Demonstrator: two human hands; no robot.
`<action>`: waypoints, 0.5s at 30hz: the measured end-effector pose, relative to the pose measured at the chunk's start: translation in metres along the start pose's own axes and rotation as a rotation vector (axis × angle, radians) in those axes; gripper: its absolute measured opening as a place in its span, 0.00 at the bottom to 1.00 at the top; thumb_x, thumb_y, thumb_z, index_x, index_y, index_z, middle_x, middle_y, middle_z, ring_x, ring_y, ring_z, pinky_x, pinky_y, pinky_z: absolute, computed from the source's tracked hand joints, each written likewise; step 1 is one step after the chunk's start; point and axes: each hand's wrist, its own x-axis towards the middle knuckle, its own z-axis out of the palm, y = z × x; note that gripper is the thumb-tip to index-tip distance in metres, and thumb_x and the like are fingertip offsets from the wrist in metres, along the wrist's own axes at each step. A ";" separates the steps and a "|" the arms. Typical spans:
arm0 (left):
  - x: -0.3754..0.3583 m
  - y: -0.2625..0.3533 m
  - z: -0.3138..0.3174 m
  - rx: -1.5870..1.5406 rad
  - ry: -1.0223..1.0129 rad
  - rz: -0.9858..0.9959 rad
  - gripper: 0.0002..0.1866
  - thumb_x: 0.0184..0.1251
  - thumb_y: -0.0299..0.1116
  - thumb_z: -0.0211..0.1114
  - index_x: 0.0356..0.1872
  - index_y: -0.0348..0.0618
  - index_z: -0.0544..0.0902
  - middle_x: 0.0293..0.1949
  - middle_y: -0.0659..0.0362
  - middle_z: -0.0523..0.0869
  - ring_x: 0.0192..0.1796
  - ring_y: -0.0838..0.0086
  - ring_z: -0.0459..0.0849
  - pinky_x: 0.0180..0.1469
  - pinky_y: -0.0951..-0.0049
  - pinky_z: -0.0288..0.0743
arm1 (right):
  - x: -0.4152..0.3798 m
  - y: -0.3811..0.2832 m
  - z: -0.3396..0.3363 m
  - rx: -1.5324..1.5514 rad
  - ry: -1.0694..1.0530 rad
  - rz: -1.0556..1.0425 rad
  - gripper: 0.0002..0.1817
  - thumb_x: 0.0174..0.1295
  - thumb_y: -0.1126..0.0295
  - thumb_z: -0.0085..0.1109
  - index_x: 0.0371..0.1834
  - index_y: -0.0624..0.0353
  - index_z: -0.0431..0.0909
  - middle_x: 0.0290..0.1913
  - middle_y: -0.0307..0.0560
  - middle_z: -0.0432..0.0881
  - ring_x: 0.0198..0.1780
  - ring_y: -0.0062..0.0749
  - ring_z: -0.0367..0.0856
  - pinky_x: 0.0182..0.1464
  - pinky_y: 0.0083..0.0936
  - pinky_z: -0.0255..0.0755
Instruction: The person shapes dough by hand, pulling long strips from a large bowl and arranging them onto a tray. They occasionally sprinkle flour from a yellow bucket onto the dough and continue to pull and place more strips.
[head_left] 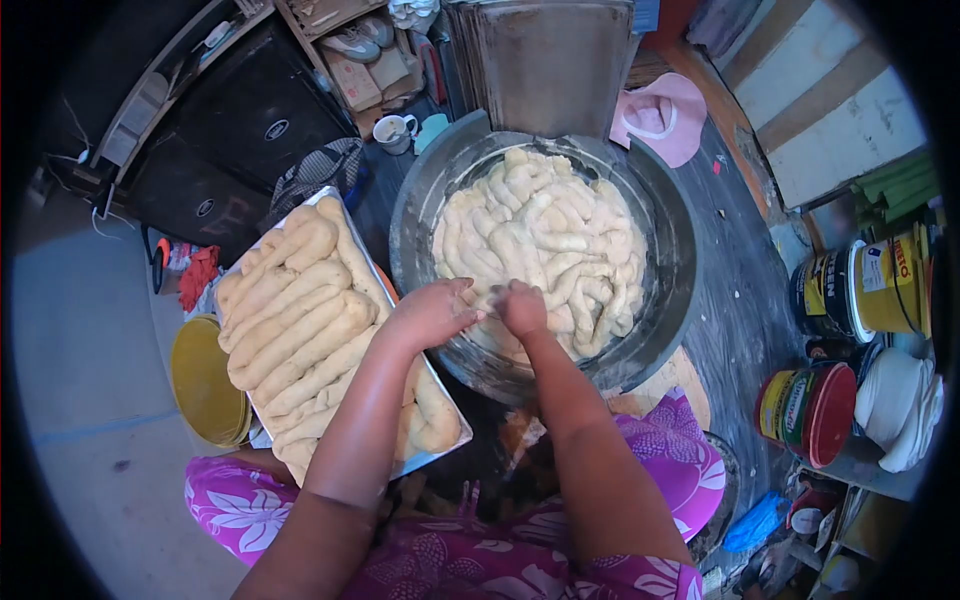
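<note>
A wide dark basin (680, 290) holds a heap of pale dough ropes (540, 225), coiled and piled over one another. At the basin's near left edge, my left hand (435, 312) has its fingers bent round a piece of dough. Close beside it, my right hand (522, 308) is closed on dough too, its fingertips partly hidden. To the left lies a metal tray (455, 440), tilted in view and filled with thick dough rolls (300, 320) set side by side. My left forearm passes over the tray's right part.
Stacked metal sheets (545, 65) stand behind the basin. A pink hat (660, 120) lies behind right, a mug (395, 133) behind left. Paint buckets (808, 415) line the right side. A yellow lid (208, 380) sits left of the tray.
</note>
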 end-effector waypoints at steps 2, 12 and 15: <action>-0.006 0.000 -0.003 -0.007 0.022 -0.005 0.34 0.56 0.51 0.62 0.56 0.33 0.73 0.53 0.41 0.77 0.57 0.53 0.75 0.59 0.64 0.67 | 0.011 0.008 -0.004 0.158 -0.070 0.507 0.22 0.60 0.51 0.52 0.51 0.53 0.75 0.39 0.50 0.79 0.41 0.44 0.78 0.47 0.39 0.69; -0.005 0.057 0.013 -1.254 0.115 -0.378 0.28 0.63 0.56 0.58 0.45 0.37 0.79 0.38 0.54 0.81 0.46 0.70 0.79 0.53 0.70 0.71 | 0.018 -0.077 -0.176 1.353 -0.121 0.217 0.24 0.65 0.59 0.50 0.56 0.68 0.68 0.47 0.56 0.78 0.49 0.36 0.76 0.53 0.29 0.68; -0.014 0.095 -0.022 -1.463 0.531 0.010 0.22 0.66 0.49 0.57 0.48 0.40 0.76 0.37 0.56 0.82 0.41 0.69 0.81 0.49 0.67 0.73 | 0.001 -0.143 -0.210 1.120 0.316 0.065 0.20 0.65 0.63 0.51 0.53 0.66 0.68 0.46 0.53 0.78 0.49 0.42 0.77 0.53 0.30 0.68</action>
